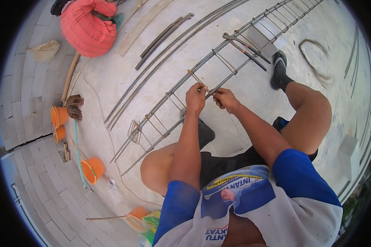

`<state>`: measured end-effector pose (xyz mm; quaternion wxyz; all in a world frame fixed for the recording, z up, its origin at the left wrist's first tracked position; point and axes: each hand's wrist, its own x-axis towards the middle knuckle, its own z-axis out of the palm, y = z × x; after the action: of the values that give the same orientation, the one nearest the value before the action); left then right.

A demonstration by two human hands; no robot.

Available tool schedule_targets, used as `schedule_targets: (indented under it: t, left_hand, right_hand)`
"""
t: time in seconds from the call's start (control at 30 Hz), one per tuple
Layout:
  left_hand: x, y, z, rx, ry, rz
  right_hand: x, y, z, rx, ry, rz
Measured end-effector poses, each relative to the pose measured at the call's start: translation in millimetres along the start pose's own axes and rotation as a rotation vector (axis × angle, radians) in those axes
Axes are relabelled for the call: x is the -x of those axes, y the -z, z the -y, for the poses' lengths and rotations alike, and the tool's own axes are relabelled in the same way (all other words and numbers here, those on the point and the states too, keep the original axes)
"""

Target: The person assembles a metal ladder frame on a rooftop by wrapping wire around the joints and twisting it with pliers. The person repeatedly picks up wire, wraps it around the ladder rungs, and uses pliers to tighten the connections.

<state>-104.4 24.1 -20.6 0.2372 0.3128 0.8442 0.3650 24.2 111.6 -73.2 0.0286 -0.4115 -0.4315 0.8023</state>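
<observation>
A long rebar cage (172, 94), ladder-like with rusty stirrups, runs diagonally across the floor in front of me. My left hand (196, 98) is closed, its fingertips pinching a stirrup (194, 77) close to the nearer long bar. Just to its right, my right hand (226, 100) is closed in a pinch at the same bar, where the stirrup meets it. Whatever lies between the right fingertips is too small to make out. A pair of long-handled pincers (247, 50) rests across the cage, farther up to the right.
A pale block (268, 38) sits under the cage. Loose rebar (152, 72), a bolt cutter (163, 39) and a wire coil (313, 61) lie on the concrete. Orange buckets (93, 169) and bundled stirrups (74, 108) line the left, near a crouching person (88, 29) in red.
</observation>
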Motion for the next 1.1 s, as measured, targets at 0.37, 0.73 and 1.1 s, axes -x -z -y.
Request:
schedule_targets:
  t: [0.37,0.73,1.1]
  left_hand:
    - [5,-1,-10,-0.018,-0.018,-0.013]
    - [7,3,-16,-0.008,-0.058,0.016]
    - [31,8,-27,0.024,-0.138,0.042]
  right_hand:
    - [8,-23,-28,0.586,0.479,-0.448]
    - [16,-28,-13,0.812,0.536,-0.430]
    - [18,-22,-9,0.954,0.618,-0.396]
